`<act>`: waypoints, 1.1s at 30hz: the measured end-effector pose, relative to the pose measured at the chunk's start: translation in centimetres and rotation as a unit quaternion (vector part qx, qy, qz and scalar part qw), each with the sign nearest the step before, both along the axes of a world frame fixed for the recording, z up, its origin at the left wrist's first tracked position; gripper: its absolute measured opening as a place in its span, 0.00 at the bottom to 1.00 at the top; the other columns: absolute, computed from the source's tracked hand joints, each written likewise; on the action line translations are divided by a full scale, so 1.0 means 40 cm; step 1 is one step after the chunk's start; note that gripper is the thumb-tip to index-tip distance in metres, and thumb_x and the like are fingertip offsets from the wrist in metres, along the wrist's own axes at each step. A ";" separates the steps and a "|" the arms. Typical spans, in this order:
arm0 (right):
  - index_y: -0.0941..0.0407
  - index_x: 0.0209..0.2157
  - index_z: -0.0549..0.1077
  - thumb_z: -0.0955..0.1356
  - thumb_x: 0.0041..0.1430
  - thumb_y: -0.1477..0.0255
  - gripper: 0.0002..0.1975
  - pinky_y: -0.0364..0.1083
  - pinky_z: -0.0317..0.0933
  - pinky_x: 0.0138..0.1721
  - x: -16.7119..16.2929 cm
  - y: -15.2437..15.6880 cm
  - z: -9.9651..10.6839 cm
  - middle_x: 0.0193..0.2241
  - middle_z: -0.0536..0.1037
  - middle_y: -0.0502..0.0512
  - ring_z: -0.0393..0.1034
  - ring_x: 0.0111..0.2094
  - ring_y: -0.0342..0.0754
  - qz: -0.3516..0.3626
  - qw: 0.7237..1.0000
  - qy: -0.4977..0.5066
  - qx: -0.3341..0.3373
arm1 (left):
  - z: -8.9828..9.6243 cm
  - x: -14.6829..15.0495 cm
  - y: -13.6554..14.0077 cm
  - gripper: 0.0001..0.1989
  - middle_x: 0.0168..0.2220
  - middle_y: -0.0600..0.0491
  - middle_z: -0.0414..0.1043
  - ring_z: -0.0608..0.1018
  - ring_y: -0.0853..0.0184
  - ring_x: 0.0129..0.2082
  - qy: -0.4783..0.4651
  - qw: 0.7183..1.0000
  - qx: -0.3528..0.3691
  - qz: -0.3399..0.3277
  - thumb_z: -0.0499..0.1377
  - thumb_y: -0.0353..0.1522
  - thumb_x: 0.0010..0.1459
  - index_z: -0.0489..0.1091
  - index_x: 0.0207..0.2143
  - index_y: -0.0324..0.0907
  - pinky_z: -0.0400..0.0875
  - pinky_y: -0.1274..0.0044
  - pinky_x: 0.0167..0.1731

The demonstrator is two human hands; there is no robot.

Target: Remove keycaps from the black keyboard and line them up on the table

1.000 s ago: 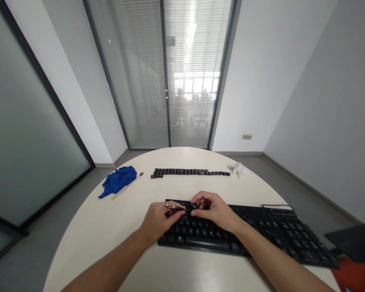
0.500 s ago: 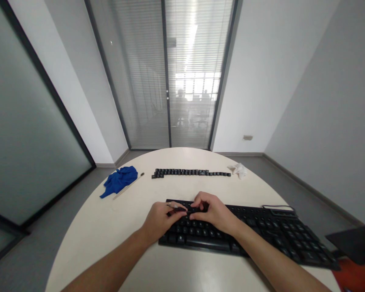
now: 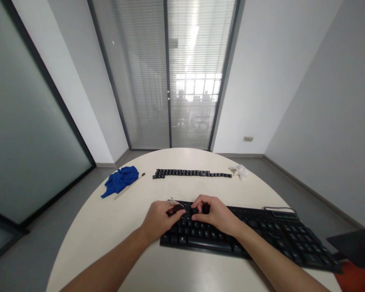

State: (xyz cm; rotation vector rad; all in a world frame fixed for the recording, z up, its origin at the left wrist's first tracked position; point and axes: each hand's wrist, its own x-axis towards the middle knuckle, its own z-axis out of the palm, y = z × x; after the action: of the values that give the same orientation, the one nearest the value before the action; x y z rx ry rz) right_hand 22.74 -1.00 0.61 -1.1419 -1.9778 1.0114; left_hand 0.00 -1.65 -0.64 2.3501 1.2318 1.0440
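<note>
A black keyboard (image 3: 211, 243) lies at an angle along the near side of the table, part of its upper left area under both hands. My left hand (image 3: 162, 218) is over its left end, thumb and fingers closed together; whatever is between them is hidden. Beside it, my right hand (image 3: 214, 213) has its thumb and index finger bent around a small black keycap (image 3: 194, 211) at the upper rows. The two hands' fingertips are close together. Farther back, loose black keycaps (image 3: 187, 173) stand lined up in rows.
On the round cream table (image 3: 115, 239), a crumpled blue cloth (image 3: 120, 180) and a thin brush (image 3: 129, 186) lie at the left. A crumpled white tissue (image 3: 239, 172) is at the right end of the keycap rows. A cable (image 3: 280, 208) loops behind the keyboard. A red and black chair (image 3: 357, 259) stands at right.
The left hand's fingers have curled slightly and lowered. The right hand's index finger has shifted a little down, nearer its thumb. The camera view has moved slightly.
</note>
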 end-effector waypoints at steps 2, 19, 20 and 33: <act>0.55 0.36 0.76 0.76 0.47 0.65 0.14 0.44 0.59 0.35 0.000 0.001 0.001 0.27 0.74 0.47 0.69 0.31 0.46 0.005 1.000 -0.001 -0.001 | -0.001 -0.001 0.000 0.12 0.25 0.53 0.78 0.78 0.68 0.24 0.005 1.000 0.004 0.000 0.60 0.38 0.59 0.78 0.28 0.41 0.67 0.79 0.26; 0.54 0.39 0.74 0.70 0.57 0.67 0.09 0.45 0.62 0.40 -0.006 -0.013 0.024 0.30 0.75 0.50 0.70 0.35 0.47 0.026 0.999 0.000 0.028 | 0.009 -0.014 0.008 0.14 0.22 0.53 0.76 0.76 0.68 0.22 0.015 0.999 0.028 0.044 0.60 0.38 0.58 0.74 0.23 0.40 0.65 0.79 0.25; 0.54 0.39 0.74 0.70 0.57 0.68 0.09 0.45 0.62 0.40 -0.008 -0.013 0.024 0.30 0.75 0.50 0.70 0.35 0.47 0.026 0.999 0.001 0.031 | 0.010 -0.014 0.008 0.13 0.22 0.53 0.76 0.76 0.68 0.22 0.012 0.998 0.029 0.046 0.60 0.38 0.58 0.74 0.24 0.40 0.65 0.79 0.25; 0.54 0.37 0.72 0.67 0.55 0.75 0.07 0.43 0.59 0.32 -0.046 0.077 0.028 0.30 0.78 0.51 0.70 0.29 0.45 -0.017 0.981 -0.159 0.107 | 0.019 -0.023 -0.001 0.13 0.21 0.53 0.75 0.75 0.68 0.21 0.017 0.997 0.073 0.033 0.60 0.36 0.58 0.72 0.22 0.40 0.65 0.79 0.25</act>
State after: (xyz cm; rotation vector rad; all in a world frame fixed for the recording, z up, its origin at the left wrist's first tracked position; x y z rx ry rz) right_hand 20.91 2.08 1.71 -1.2702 -2.2428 0.6076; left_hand -0.93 -1.68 0.11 2.4607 1.2935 1.1563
